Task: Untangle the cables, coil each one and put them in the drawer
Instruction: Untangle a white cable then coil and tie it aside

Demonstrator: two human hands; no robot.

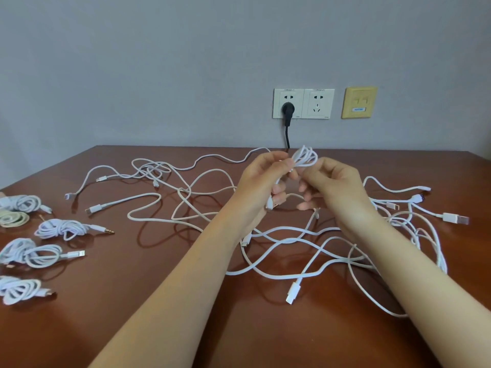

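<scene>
The yellow wall plate [358, 102] bore a small blue label [358, 109] with white letters, too blurred to read. Each of the two white sockets [303, 103] carried a line of tiny grey print along its top edge and a small mark at its lower right corner, all too small to make out. No word, brand or number could be read.
</scene>
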